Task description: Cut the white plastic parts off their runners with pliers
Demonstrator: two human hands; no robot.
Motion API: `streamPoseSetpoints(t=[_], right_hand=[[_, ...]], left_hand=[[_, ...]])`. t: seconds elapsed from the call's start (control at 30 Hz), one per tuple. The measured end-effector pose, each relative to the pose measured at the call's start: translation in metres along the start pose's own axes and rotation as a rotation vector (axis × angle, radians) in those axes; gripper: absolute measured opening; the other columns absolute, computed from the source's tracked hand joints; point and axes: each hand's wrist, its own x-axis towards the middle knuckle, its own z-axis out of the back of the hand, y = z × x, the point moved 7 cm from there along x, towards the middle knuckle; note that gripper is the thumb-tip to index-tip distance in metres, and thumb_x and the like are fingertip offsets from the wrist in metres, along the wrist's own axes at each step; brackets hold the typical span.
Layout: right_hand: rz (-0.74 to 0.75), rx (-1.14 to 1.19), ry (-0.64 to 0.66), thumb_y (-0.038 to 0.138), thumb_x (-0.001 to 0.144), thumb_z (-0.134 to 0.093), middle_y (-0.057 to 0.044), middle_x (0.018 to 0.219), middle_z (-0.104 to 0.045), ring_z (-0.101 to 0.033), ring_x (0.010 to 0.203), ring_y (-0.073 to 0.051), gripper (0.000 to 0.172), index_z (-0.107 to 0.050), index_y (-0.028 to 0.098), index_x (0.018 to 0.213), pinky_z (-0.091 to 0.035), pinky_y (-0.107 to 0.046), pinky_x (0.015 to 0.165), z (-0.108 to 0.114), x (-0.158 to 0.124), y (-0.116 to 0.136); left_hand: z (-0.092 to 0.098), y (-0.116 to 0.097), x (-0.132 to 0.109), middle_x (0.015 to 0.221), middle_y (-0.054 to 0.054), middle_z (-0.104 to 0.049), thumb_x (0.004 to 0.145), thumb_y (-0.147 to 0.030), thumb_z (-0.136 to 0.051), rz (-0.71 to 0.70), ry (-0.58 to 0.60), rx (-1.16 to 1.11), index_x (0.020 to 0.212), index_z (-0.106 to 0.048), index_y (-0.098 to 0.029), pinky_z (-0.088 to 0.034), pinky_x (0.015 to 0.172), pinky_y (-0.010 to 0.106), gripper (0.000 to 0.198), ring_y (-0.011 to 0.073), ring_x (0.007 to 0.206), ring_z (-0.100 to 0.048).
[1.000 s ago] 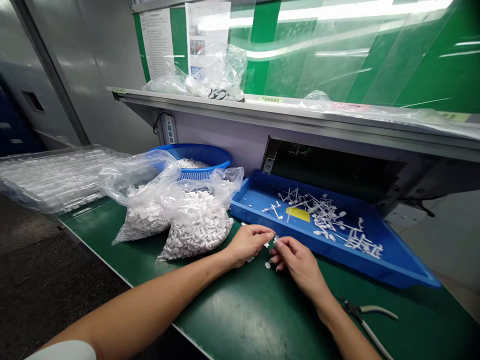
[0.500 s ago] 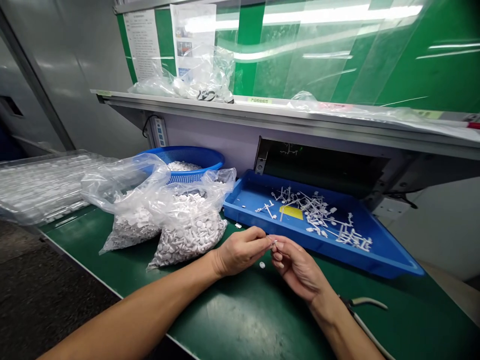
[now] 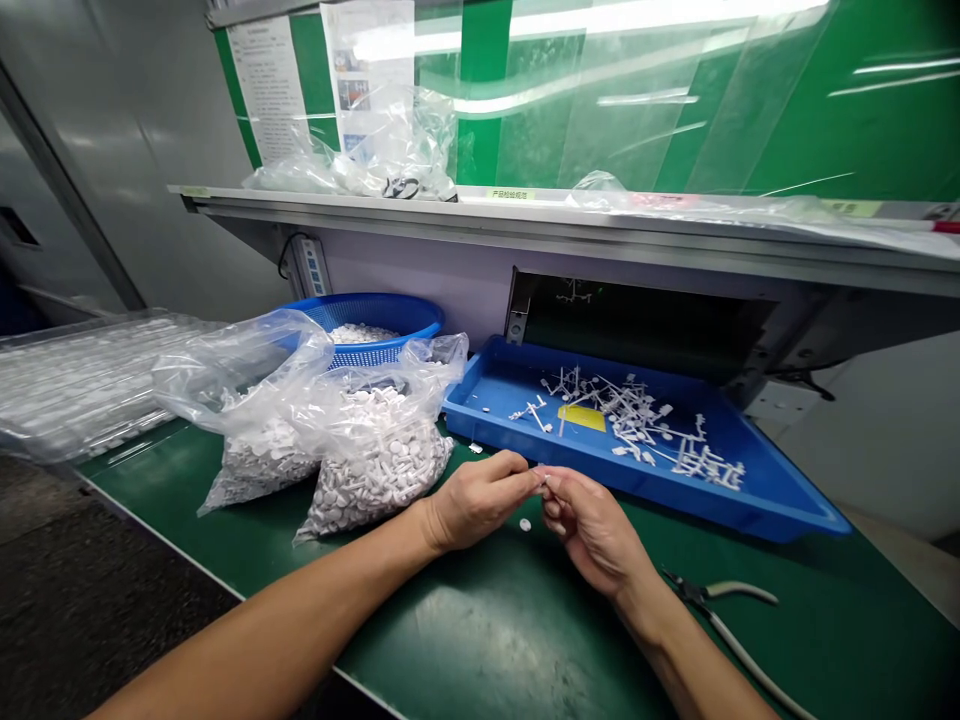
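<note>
My left hand (image 3: 480,503) and my right hand (image 3: 596,530) meet fingertip to fingertip over the green table, in front of the blue tray. Both pinch a small white piece (image 3: 544,482), mostly hidden by the fingers. A round white part (image 3: 525,525) lies on the table just below the fingertips. Another small white part (image 3: 475,449) rests near the tray's front left corner. The blue tray (image 3: 645,488) holds branching white plastic pieces (image 3: 637,415) and a yellow label (image 3: 581,417).
Two clear bags of white parts (image 3: 375,465) stand left of my hands, before a blue basket (image 3: 405,318). Pliers (image 3: 705,595) lie by my right forearm. Clear plastic trays (image 3: 90,375) are at far left. A shelf (image 3: 480,205) overhangs the table's back.
The view has shifted slightly, and more of the pliers shows beside my right forearm. My hands stay together, with the fingertips a little closer over the small white piece.
</note>
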Motion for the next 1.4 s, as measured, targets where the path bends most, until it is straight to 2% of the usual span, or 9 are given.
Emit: streamPoseSetpoints(t=[0.23,0.37,0.53,0.67,0.83,1.07,1.2,1.3,1.4], right_hand=[[0.078,-0.200,-0.032,0.029,0.077,-0.063,0.000,0.069,-0.056,-0.041,0.060,-0.011,0.022,-0.072,0.018,0.093,-0.033,-0.024,0.054,-0.001,-0.001,0.008],[0.134,-0.361,-0.057,0.036,0.081,-0.062,0.001,0.064,-0.055,-0.042,0.058,-0.013,0.025,-0.073,0.019,0.096,-0.034,-0.026,0.055,0.002,-0.003,0.015],[0.164,-0.509,-0.041,0.029,0.079,-0.063,0.002,0.062,-0.056,-0.046,0.060,-0.014,0.022,-0.075,0.021,0.096,-0.034,-0.027,0.057,0.004,-0.002,0.020],[0.124,-0.483,-0.010,0.033,0.082,-0.061,0.002,0.060,-0.053,-0.042,0.057,-0.013,0.024,-0.074,0.020,0.097,-0.031,-0.026,0.054,0.004,-0.001,0.017],[0.038,-0.327,0.069,0.035,0.081,-0.059,-0.001,0.068,-0.054,-0.040,0.059,-0.012,0.027,-0.072,0.015,0.093,-0.031,-0.025,0.053,-0.001,-0.001,0.010],[-0.013,-0.226,0.092,0.034,0.082,-0.060,-0.002,0.074,-0.052,-0.038,0.061,-0.010,0.025,-0.069,0.013,0.089,-0.029,-0.024,0.053,-0.002,-0.002,0.006],[0.028,-0.267,0.075,0.035,0.083,-0.061,0.001,0.067,-0.047,-0.036,0.059,-0.010,0.024,-0.069,0.013,0.091,-0.029,-0.023,0.052,-0.002,-0.001,0.007],[0.061,-0.322,0.064,0.035,0.083,-0.062,0.003,0.063,-0.044,-0.036,0.057,-0.010,0.025,-0.070,0.014,0.094,-0.029,-0.023,0.051,-0.001,0.000,0.008],[0.087,-0.394,0.049,0.038,0.086,-0.060,0.002,0.064,-0.048,-0.040,0.056,-0.010,0.026,-0.070,0.015,0.094,-0.032,-0.023,0.050,0.003,0.000,0.011]], left_hand=[[0.002,-0.010,-0.001,0.098,0.011,-0.060,0.098,-0.024,-0.042,-0.092,0.006,0.105,0.121,-0.064,-0.017,-0.050,0.079,0.024,0.033,0.0153,0.086,-0.058],[0.003,-0.014,0.000,0.094,0.010,-0.059,0.097,-0.023,-0.043,-0.091,0.000,0.081,0.116,-0.066,-0.016,-0.049,0.077,0.024,0.031,0.0144,0.082,-0.056],[0.004,-0.017,0.003,0.091,0.010,-0.057,0.097,-0.023,-0.044,-0.078,-0.028,0.002,0.108,-0.068,-0.015,-0.050,0.078,0.023,0.027,0.0138,0.081,-0.056],[0.005,-0.018,0.003,0.094,0.010,-0.057,0.097,-0.025,-0.046,-0.088,-0.034,-0.005,0.108,-0.066,-0.015,-0.050,0.079,0.022,0.026,0.0136,0.082,-0.056],[0.004,-0.016,0.002,0.095,0.008,-0.056,0.097,-0.027,-0.048,-0.107,-0.040,-0.013,0.113,-0.063,-0.015,-0.051,0.079,0.022,0.024,0.0130,0.084,-0.056],[0.003,-0.016,0.002,0.093,0.007,-0.054,0.095,-0.022,-0.053,-0.148,-0.075,-0.021,0.117,-0.061,-0.014,-0.050,0.076,0.022,0.025,0.0117,0.082,-0.054],[0.008,-0.015,0.005,0.090,0.006,-0.058,0.094,-0.022,-0.055,-0.060,-0.148,-0.094,0.104,-0.065,-0.014,-0.049,0.078,0.023,0.017,0.0127,0.084,-0.056],[0.012,-0.012,0.008,0.084,0.004,-0.061,0.092,-0.024,-0.058,0.061,-0.200,-0.173,0.093,-0.067,-0.016,-0.047,0.077,0.024,0.012,0.0133,0.082,-0.057],[0.010,-0.003,0.011,0.084,0.003,-0.064,0.089,-0.027,-0.064,0.230,-0.189,-0.315,0.086,-0.069,-0.016,-0.045,0.077,0.024,0.012,0.0129,0.082,-0.058]])
